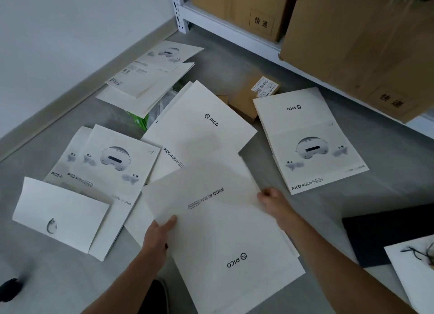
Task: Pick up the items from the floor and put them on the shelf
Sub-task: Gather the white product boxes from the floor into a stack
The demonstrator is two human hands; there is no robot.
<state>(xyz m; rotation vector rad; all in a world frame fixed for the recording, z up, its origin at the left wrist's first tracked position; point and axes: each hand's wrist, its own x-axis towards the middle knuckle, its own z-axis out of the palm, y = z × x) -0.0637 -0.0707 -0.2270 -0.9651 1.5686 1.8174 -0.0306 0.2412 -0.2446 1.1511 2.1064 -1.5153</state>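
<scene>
Large white card sheet (225, 224), flat, with a crease across its middle. Printed in black: "PICO 4 Ultra" on the far half and a PICO logo near the close end, both upside down from here. Held by its two side edges over the grey floor (328, 203).

Left hand (157, 235) reaching forward from below, thumb laid on top of the sheet's left edge, fingers out of sight beneath it, pinching the sheet. Right hand (273, 199) stretched further ahead, knuckles up, fingers curled round the right edge, gripping the same sheet.

Card sheet spanning between the two hands, close end running down toward the camera, far end overlapping a second white sheet (199, 125) that lies on the floor. More printed sheets bearing a headset picture, one lot to the left (112, 163), one to the right (310, 139), both flat on the floor. White metal shelf (234, 29) beyond, loaded with brown boxes (352, 43).
</scene>
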